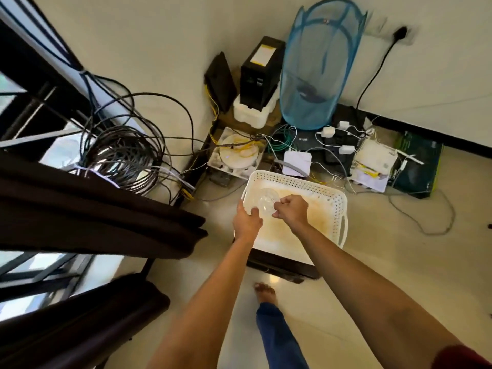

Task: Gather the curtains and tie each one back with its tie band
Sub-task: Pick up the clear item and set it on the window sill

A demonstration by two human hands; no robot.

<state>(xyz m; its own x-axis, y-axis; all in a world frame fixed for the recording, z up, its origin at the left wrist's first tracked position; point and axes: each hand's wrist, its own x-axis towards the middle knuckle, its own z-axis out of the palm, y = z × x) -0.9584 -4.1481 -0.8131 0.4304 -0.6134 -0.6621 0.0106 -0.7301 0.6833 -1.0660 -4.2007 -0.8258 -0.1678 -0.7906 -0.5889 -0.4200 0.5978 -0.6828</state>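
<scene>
holding clear piece [266, 203], dark brown curtains [87, 211]

Home corner (laundry hamper [316, 73], curtains [87, 209])

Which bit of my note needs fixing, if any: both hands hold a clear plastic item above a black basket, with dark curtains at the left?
The basket colour is wrong: it is white, not black. The head view shows the left hand and right hand holding the clear plastic item above a white basket, with dark curtains at the left.
</scene>
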